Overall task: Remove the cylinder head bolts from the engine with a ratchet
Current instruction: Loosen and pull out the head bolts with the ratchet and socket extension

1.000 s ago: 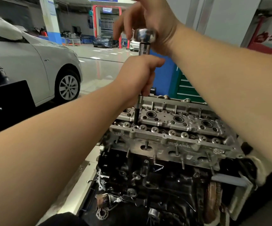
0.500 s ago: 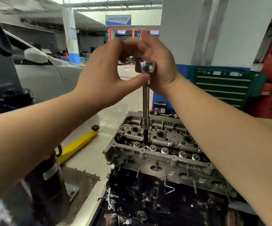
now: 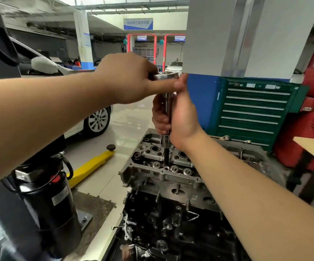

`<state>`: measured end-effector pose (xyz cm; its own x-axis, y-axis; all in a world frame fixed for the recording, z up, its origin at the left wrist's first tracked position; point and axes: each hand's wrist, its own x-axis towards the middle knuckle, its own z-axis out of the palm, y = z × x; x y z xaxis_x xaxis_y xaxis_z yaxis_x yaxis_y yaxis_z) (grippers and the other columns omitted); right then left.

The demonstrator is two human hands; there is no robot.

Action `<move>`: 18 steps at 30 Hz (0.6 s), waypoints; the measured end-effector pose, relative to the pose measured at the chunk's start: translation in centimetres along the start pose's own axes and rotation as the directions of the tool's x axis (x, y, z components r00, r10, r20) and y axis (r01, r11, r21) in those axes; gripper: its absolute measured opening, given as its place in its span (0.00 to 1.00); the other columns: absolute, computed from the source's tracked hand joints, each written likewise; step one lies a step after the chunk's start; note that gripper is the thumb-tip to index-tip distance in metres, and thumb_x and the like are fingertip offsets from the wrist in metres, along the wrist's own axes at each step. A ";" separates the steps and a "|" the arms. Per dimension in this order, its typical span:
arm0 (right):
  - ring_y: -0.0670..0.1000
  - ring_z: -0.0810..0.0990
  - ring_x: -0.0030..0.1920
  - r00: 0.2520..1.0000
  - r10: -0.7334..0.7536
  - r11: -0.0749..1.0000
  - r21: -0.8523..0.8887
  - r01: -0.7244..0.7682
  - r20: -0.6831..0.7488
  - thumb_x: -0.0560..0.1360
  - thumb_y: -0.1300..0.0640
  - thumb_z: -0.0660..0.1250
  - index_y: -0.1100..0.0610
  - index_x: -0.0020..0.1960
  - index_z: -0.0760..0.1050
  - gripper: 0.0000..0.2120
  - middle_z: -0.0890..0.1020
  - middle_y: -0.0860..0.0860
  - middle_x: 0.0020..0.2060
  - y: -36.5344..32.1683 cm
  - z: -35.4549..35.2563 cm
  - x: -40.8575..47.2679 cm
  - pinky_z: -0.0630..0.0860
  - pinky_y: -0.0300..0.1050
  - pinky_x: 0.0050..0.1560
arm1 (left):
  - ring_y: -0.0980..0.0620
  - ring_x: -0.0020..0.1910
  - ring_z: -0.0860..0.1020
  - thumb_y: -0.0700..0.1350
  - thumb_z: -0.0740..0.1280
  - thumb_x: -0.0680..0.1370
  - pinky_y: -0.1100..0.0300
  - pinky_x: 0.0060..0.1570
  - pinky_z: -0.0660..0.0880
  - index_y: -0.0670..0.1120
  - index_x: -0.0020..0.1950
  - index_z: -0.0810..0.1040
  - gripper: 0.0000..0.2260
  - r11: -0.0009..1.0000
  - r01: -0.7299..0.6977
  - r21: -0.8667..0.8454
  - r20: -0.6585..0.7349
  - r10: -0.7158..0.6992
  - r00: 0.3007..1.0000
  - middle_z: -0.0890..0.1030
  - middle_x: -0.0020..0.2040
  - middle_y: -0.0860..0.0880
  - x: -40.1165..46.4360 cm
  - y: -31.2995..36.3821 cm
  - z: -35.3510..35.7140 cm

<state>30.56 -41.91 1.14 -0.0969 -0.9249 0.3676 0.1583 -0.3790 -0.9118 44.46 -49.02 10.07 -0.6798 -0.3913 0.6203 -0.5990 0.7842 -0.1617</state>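
While the ratchet [image 3: 166,76] stands upright above the cylinder head [image 3: 161,166], the left hand [image 3: 131,78] grips its head and the right hand [image 3: 178,119] wraps its extension bar [image 3: 166,104] just below.

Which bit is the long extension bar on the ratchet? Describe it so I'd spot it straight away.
Find the bare engine in the middle of the workshop floor, in front of the green tool cabinet. Rising upright from its cylinder head is a slim steel extension bar, gripped by the right hand, while the left hand holds the ratchet head on top. It is the only tall shiny rod there.
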 end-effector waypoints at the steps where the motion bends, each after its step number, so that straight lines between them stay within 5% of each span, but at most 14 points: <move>1: 0.50 0.58 0.22 0.999 -0.008 1.000 -0.007 0.007 -0.043 0.73 0.20 0.45 0.53 0.32 0.74 0.40 0.64 0.51 0.24 0.1 0.2 0.1 0.60 0.38 0.26 | 0.48 0.30 0.76 0.87 0.42 0.67 0.56 0.31 0.70 0.47 0.38 0.78 0.47 0.995 0.052 0.088 -0.026 -0.050 0.998 0.78 0.31 0.48 -0.4 0.7 -0.1; 5: 0.49 0.58 0.22 0.994 -0.071 0.997 0.013 0.072 -0.084 0.77 0.23 0.44 0.49 0.31 0.75 0.38 0.67 0.48 0.24 0.4 1.1 -0.3 0.58 0.37 0.25 | 0.48 0.27 0.74 0.87 0.40 0.66 0.59 0.30 0.64 0.49 0.31 0.73 0.45 0.972 0.183 0.150 -0.037 -0.179 0.983 0.74 0.26 0.48 -2.0 2.7 -1.4; 10: 0.46 0.59 0.22 0.980 -0.156 0.978 0.121 0.171 -0.124 0.80 0.27 0.45 0.48 0.35 0.77 0.34 0.66 0.46 0.24 0.6 1.0 -1.4 0.58 0.36 0.26 | 0.50 0.27 0.69 0.75 0.45 0.80 0.59 0.31 0.60 0.47 0.30 0.70 0.37 0.965 0.111 0.239 -0.135 -0.080 0.988 0.70 0.28 0.49 -2.8 6.4 -2.1; 13: 0.45 0.58 0.21 0.955 -0.112 0.990 0.055 0.132 -0.274 0.87 0.46 0.48 0.48 0.27 0.74 0.32 0.64 0.45 0.21 0.8 1.0 -1.5 0.58 0.36 0.24 | 0.52 0.29 0.64 0.62 0.52 0.85 0.58 0.33 0.57 0.48 0.34 0.63 0.25 0.981 0.114 0.159 -0.178 -0.085 0.980 0.66 0.32 0.50 -2.1 8.6 -1.5; 15: 0.45 0.57 0.21 0.944 -0.091 0.994 0.026 0.104 -0.316 0.83 0.60 0.45 0.48 0.22 0.70 0.34 0.63 0.45 0.21 0.8 1.0 -1.5 0.57 0.36 0.24 | 0.51 0.28 0.63 0.57 0.55 0.84 0.59 0.32 0.55 0.48 0.34 0.64 0.22 0.981 0.154 0.118 -0.208 -0.127 0.970 0.66 0.32 0.49 -1.4 9.2 -1.2; 18: 0.46 0.56 0.22 0.948 -0.104 0.992 0.033 0.119 -0.301 0.82 0.57 0.46 0.48 0.22 0.64 0.30 0.61 0.45 0.21 0.7 0.9 -1.5 0.54 0.39 0.26 | 0.49 0.27 0.66 0.63 0.55 0.82 0.60 0.32 0.56 0.47 0.31 0.66 0.26 0.971 0.221 0.091 -0.235 -0.195 0.952 0.68 0.30 0.48 -0.3 9.5 -0.7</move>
<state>31.76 -40.83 0.09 -0.4036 -0.8286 0.3880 0.1784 -0.4873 -0.8548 39.30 -41.08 8.87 -0.4311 -0.4127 0.8024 -0.7708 0.6307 -0.0898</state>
